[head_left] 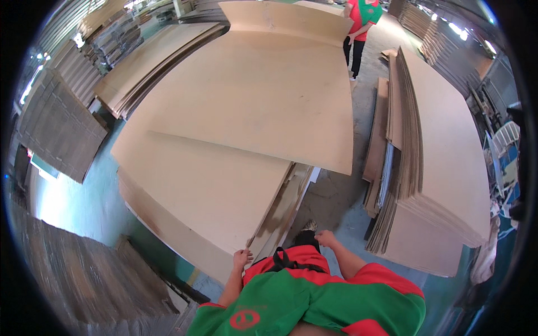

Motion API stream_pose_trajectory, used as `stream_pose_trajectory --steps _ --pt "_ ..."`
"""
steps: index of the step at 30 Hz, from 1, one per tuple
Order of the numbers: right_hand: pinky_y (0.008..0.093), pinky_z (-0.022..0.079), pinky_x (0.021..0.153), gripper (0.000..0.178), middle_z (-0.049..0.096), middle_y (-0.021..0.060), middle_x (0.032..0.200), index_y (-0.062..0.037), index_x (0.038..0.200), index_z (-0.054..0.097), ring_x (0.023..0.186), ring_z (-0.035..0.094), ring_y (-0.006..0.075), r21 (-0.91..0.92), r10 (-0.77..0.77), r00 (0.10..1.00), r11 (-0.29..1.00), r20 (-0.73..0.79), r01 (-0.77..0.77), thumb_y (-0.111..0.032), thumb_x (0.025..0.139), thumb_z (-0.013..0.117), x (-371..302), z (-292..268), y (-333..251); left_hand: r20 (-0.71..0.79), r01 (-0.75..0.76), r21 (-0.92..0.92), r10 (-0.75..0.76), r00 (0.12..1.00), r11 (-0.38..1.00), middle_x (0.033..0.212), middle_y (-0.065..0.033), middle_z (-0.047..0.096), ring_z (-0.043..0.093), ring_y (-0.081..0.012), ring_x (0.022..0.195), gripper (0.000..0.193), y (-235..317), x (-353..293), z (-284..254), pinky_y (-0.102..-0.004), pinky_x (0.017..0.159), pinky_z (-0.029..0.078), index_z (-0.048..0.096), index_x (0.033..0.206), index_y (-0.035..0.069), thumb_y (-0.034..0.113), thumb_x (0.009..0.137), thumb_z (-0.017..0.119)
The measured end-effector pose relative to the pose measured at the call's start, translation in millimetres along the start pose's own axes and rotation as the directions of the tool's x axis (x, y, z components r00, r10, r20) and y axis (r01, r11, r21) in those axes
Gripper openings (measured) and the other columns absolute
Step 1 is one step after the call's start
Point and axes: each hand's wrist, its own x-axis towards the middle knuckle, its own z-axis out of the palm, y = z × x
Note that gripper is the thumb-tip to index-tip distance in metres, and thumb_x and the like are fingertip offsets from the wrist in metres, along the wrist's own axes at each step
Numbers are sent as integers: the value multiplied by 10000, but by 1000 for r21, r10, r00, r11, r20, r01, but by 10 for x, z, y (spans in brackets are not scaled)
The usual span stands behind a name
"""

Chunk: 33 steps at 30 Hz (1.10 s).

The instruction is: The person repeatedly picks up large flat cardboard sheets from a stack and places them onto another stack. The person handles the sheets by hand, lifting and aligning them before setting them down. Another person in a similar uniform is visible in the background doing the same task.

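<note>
A stack of large brown cardboard sheets (207,190) lies in front of me. My left hand (242,257) is at its near corner, fingers curled at the edge of the top sheet. Across the far part of this stack lies another wide cardboard sheet (252,95), set at an angle, its far end bent up along a crease. Its near right corner juts out past the stack's right side. My right hand (325,238) hangs beside my right thigh, fingers curled, touching no cardboard; I see nothing in it.
Folded cardboard sheets (443,151) stand in a tall pile on the right. A co-worker (361,28) in red and green stands at the far end. More cardboard stacks (151,67) fill the left, with a wrapped bundle (84,274) at the lower left. White chairs (506,136) stand far right.
</note>
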Motion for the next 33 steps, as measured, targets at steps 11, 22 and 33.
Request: stream_pose_trajectory --steps 11,22,33 --pt "339 541 588 336 684 138 831 35 1015 654 680 669 209 244 41 989 967 139 -74 -246 839 602 -75 16 53 -108 -3 122 16 994 993 827 -135 690 679 -199 658 374 -98 38 23 -318 520 527 647 966 -41 312 925 530" --pt "332 539 564 327 678 134 846 43 986 656 705 673 209 83 65 986 993 151 -79 -246 848 592 -132 -118 31 -55 20 44 -18 998 999 839 -129 671 642 -190 634 347 -342 -26 37 -304 542 519 634 982 -41 289 912 551" --pt "358 531 632 343 670 128 684 -33 948 706 592 656 233 155 11 1000 988 22 -15 -325 807 594 -228 -79 -46 -13 12 102 -11 1000 995 880 -143 671 659 -217 702 345 -185 -19 -59 -341 599 535 608 1011 -35 288 922 529"
